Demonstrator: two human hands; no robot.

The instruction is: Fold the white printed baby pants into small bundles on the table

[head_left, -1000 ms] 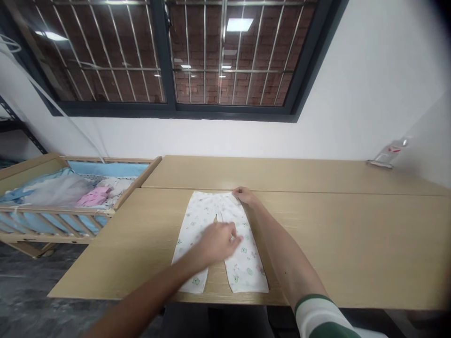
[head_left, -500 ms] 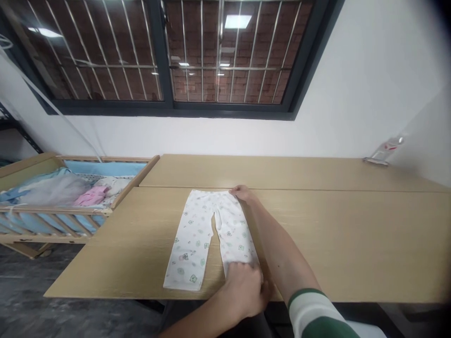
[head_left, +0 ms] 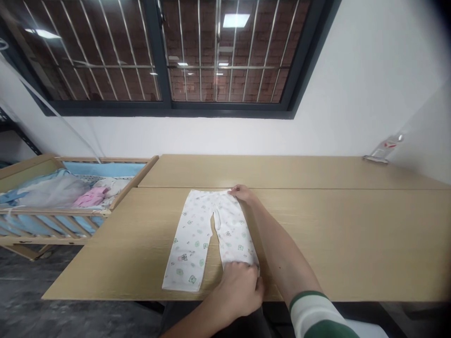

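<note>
A right sleeve [head_left: 305, 312] bears a narrow green band at its hem, then a white band, then a broader green area. Both forearms are bare, the right forearm [head_left: 282, 249] marked by a small spot. Dark grey trousers [head_left: 179, 313] cover the legs.

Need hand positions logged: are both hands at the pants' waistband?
No: only the right hand is at the waistband; the left hand is low on one leg.

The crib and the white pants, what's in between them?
A stretch of wooden tabletop lies between the crib and the pants; the head view shows it.
</note>
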